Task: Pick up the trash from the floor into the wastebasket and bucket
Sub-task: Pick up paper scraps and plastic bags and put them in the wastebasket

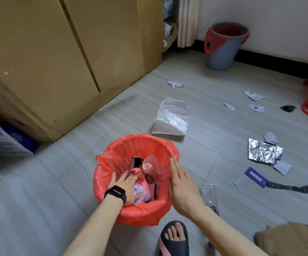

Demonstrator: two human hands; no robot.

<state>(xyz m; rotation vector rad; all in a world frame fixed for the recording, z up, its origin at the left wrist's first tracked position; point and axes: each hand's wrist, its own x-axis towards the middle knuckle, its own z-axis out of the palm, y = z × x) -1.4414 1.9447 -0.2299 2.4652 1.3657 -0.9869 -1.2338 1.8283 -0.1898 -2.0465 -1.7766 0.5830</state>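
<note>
- The wastebasket (136,179), lined with a red plastic bag (101,174), stands on the tiled floor (48,182) close in front of the person.
- Inside it lie a pink printed wrapper (140,191), a curled piece of clear plastic (150,166) and some dark flat pieces I cannot identify.
- The left hand (125,187), with a black watch (116,194) on the wrist and a ring on one finger, reaches down into the basket, fingers spread and resting on the pink wrapper; whether it grips the wrapper I cannot tell.
- The right hand (180,183) is flat and open, fingers together, at the basket's right rim, holding nothing.
- One bucket (223,45), blue with a red liner over its rim, stands far off against the wall; its contents are hidden.
- Trash on the floor, all to the right of the basket: one flat clear plastic bag (171,117), one crumpled silver foil sheet (263,150), one blue tag reading BOSIE (256,177), one clear plastic case (209,196) just beside the right forearm, and at least seven small torn paper scraps (175,84).
- One bare foot in a dark slipper (174,239) stands just below the basket.
- Flattened cardboard (289,239) lies at the lower right.
</note>
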